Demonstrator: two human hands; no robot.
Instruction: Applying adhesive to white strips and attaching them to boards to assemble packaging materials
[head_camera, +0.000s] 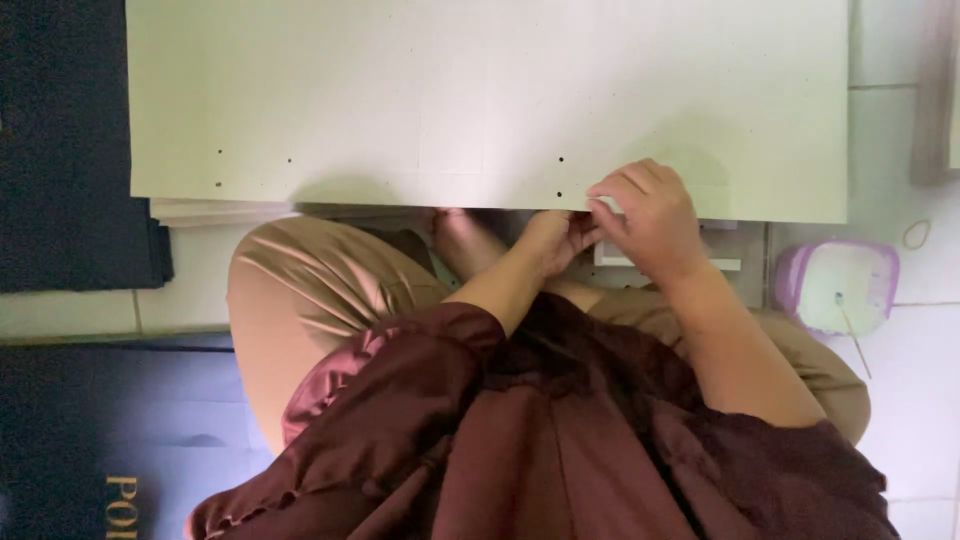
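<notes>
Pale green board (480, 90) lies flat across the tiled floor (920, 400), its near edge over the person's lap. Right hand (650, 215) sits on that edge, fingers curled and pinching at it beside two small holes. Left hand (556, 240) is tucked just under the edge, touching the right; its grip I cannot tell. Off right, a purple-rimmed tub (838, 285) with a stick rests on the floor.

Pale green board (480, 100): matt card or paperboard, smooth, dotted with small punched holes. Maroon blouse (560, 440): satin-like cloth, soft sheen. Tan trousers (300, 290): smooth woven cloth. Floor (920, 400): glossy white tile. Small tub (838, 285): translucent purple plastic.
</notes>
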